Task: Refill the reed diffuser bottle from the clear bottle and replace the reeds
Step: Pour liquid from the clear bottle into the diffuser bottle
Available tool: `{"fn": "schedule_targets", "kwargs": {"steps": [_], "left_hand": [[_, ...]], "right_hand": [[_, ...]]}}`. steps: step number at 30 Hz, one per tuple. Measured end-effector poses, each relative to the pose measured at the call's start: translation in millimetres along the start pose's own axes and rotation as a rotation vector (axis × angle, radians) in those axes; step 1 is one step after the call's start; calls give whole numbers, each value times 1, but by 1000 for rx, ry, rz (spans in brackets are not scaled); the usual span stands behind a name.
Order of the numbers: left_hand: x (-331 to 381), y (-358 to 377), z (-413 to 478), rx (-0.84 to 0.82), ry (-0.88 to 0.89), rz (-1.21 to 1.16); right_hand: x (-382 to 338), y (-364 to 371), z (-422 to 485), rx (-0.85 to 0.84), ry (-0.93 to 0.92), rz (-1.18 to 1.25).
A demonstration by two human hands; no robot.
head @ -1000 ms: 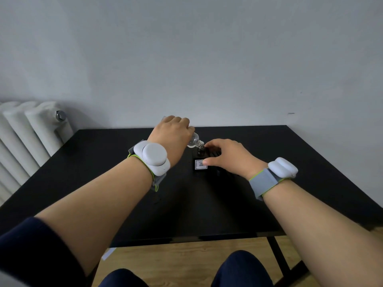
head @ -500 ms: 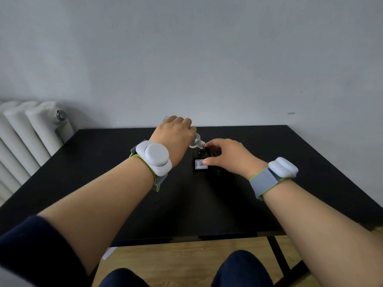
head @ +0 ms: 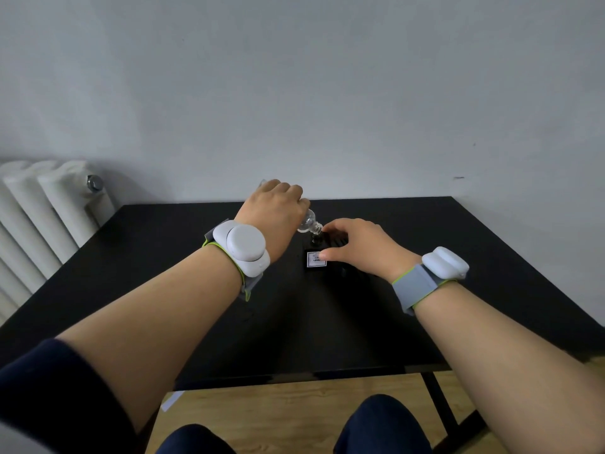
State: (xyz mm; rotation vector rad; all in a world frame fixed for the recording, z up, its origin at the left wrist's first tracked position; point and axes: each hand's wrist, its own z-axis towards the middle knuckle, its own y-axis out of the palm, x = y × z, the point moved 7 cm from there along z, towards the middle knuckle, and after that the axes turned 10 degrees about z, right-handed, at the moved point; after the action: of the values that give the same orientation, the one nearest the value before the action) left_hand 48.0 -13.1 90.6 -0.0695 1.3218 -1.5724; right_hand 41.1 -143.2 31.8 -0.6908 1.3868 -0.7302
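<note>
Left hand [head: 273, 217] wraps round the clear bottle [head: 307, 221], which is tipped over, long axis slanting down-right, neck right at the mouth of the dark diffuser bottle [head: 315, 249], upright mid-table [head: 157, 257]. Right hand [head: 357, 245] curls round its side, thumb by the white label [head: 316, 259]. Liquid in either? Can't tell: clear bottle's body is mostly behind knuckles, and the diffuser glass is approx. as dark as the table.
</note>
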Motion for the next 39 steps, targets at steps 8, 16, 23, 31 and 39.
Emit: {"fn": "schedule_targets", "kwargs": {"steps": [8,16,23,31,39], "left_hand": [[1,-2,1,119,40,30],[4,-2,3,126,67,86],[7,-4,4,149,111,149],[10,-10,5,138,135,180],[16,-14,8,158,182,215]], "right_hand": [[-1,-1,-1,6,-4,9],[-1,-1,-1,12,-10,3],[-1,-1,-1,5,-6,-3],[-2,0,-1,2,2,-11],[-1,0,0,-1,0,-10]]}}
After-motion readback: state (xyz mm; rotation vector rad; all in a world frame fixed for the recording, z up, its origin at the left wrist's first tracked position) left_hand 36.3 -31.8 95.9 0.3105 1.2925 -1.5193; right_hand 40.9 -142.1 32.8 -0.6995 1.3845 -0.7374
